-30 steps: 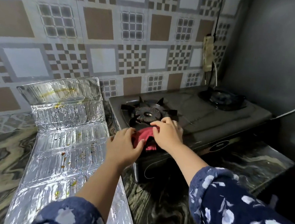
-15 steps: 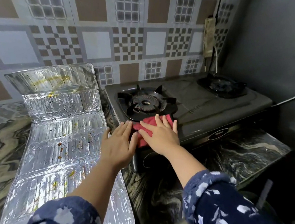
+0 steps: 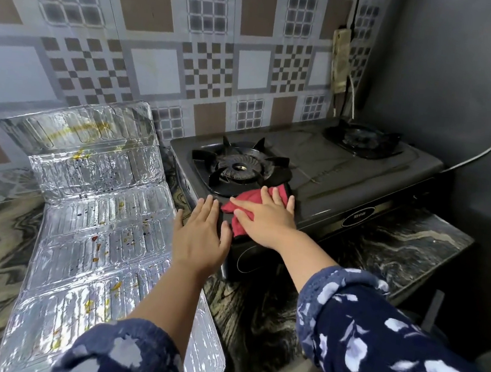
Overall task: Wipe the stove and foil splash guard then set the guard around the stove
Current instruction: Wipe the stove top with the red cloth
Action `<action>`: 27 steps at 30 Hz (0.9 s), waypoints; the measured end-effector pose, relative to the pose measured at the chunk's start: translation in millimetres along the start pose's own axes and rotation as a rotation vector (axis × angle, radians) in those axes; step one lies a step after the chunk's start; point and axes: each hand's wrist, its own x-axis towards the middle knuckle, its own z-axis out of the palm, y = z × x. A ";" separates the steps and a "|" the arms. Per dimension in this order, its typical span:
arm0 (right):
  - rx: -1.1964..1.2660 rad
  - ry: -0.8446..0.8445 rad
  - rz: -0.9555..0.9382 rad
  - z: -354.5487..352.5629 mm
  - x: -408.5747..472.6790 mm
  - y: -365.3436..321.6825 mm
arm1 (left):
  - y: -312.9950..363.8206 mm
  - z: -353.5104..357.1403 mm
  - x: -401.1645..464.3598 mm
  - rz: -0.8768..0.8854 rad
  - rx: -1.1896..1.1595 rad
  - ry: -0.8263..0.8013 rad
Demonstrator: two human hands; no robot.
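Note:
A black two-burner stove (image 3: 342, 175) sits on the marble counter. My right hand (image 3: 265, 216) lies flat on a red cloth (image 3: 244, 204), pressing it onto the stove's front left corner beside the left burner (image 3: 240, 167). Just left of the cloth, my left hand (image 3: 200, 235) rests with fingers spread on the stove's front left edge and holds nothing. The foil splash guard (image 3: 96, 233) lies unfolded on the counter left of the stove, its far panel leaning on the wall, spotted with yellow and red food stains.
The marble counter (image 3: 380, 255) runs under and in front of the stove. A tiled wall (image 3: 190, 49) stands behind, a dark wall on the right. A power strip (image 3: 340, 61) with cables hangs near the right burner (image 3: 362, 139).
My right hand opened from a bunched grip and spread flat on the red cloth, sliding it slightly right along the stove's front. My left hand let go of the cloth and flattened beside it.

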 end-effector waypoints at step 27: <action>0.033 -0.037 -0.394 -41.8 55.4 185.1 | 161.8 9.5 55.5 -0.148 0.021 0.108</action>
